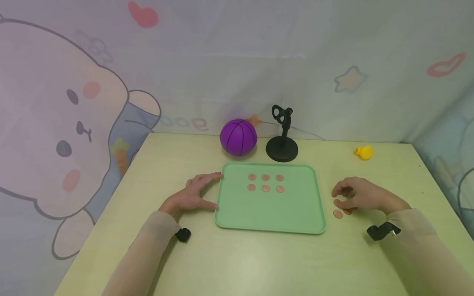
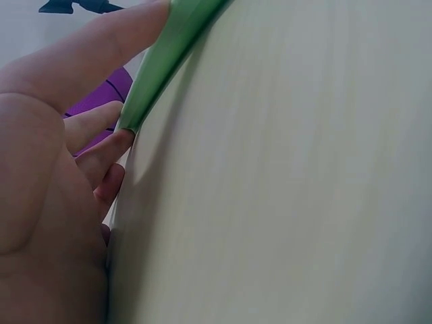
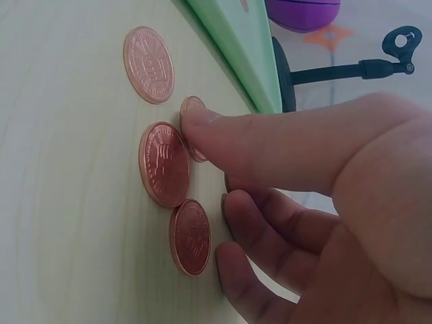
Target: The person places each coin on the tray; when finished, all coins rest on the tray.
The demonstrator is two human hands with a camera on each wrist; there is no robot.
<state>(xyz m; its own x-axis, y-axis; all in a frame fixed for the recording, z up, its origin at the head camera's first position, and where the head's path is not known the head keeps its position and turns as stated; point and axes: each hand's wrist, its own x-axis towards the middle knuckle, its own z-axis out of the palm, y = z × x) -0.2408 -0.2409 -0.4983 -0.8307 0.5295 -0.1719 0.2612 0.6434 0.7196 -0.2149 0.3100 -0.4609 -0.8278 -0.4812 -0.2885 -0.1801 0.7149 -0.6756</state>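
Observation:
A light green tray (image 1: 270,213) bears several copper-coloured coins (image 1: 265,188) in two rows of three. At the tray's left side rests my left hand (image 1: 190,195), its thumb and fingers spread apart and touching the rim. Beyond the right edge, my right hand (image 1: 361,193) hovers low over several loose coins (image 1: 338,213) on the table. In the right wrist view its thumb (image 3: 229,138) overlaps one coin (image 3: 193,105), and the other fingers are bent, apart from the thumb. Three more coins (image 3: 165,165) lie beside that one, two of them edge to edge.
Behind the tray a purple ball (image 1: 238,137) and a black stand (image 1: 282,149) with a round base are on the pale table (image 1: 240,263). A small yellow rubber duck (image 1: 365,152) sits at the back right. A printed cloth (image 1: 229,61) hangs behind the table.

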